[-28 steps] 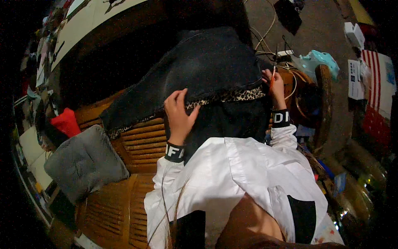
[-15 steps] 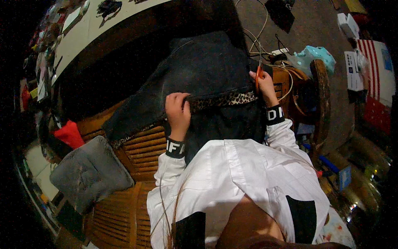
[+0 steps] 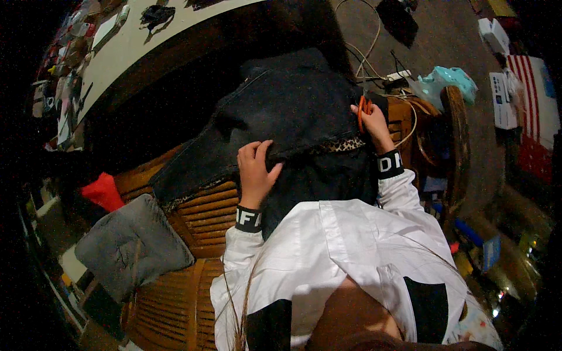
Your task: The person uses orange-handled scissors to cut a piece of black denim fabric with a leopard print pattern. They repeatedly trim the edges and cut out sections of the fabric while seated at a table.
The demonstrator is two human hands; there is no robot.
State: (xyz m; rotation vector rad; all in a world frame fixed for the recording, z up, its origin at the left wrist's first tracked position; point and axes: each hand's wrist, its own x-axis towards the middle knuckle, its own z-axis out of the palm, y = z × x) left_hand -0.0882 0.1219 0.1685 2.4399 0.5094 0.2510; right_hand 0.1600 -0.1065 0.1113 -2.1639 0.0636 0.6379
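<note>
Dark denim garment (image 3: 293, 111) lies across our lap and the slatted wooden bench (image 3: 199, 210). Our left hand (image 3: 256, 169) pinches its leopard-print trimmed edge (image 3: 342, 145) with closed fingers. Our right hand (image 3: 372, 123), at the garment's right end, is closed around orange-handled scissors (image 3: 362, 111). Left of the garment, a soft grey cushion (image 3: 132, 245) rests on the bench, with a red object (image 3: 102, 190) above it. Right of the garment lie pale cables (image 3: 374, 64) and a crumpled teal bag (image 3: 448, 79).

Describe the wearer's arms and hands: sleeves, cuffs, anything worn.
Both arms wear loose white long sleeves, each ending in a black ribbed cuff printed with white block lettering. The left hand and right hand are bare: no gloves. No rings, watch or cables can be made out at this size.
</note>
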